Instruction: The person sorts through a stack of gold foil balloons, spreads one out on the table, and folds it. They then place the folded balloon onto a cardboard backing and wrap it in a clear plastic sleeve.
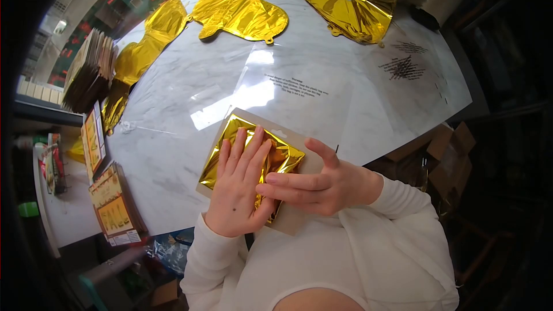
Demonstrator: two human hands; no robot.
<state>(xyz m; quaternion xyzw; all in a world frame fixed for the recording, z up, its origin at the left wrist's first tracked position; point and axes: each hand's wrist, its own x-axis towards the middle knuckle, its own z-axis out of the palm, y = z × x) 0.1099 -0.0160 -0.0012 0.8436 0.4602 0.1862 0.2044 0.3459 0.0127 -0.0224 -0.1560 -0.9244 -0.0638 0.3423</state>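
Note:
A folded gold foil piece [291, 158] lies on a greyish-brown card [294, 138] at the table's near edge. My left hand [236, 187] rests flat on the foil with its fingers spread. From the right, my right hand [322, 181] reaches over the foil, fingers apart, its fingertips by my left thumb. Part of the foil and card is hidden under both hands.
Large gold foil shapes [242, 14] lie along the far side of the marble-patterned table [167, 155]. Clear plastic bags with printed text [296, 84] lie mid-table. Stacked cards [89, 72] and printed packs [115, 207] stand at the left. An open cardboard box [452, 152] is at the right.

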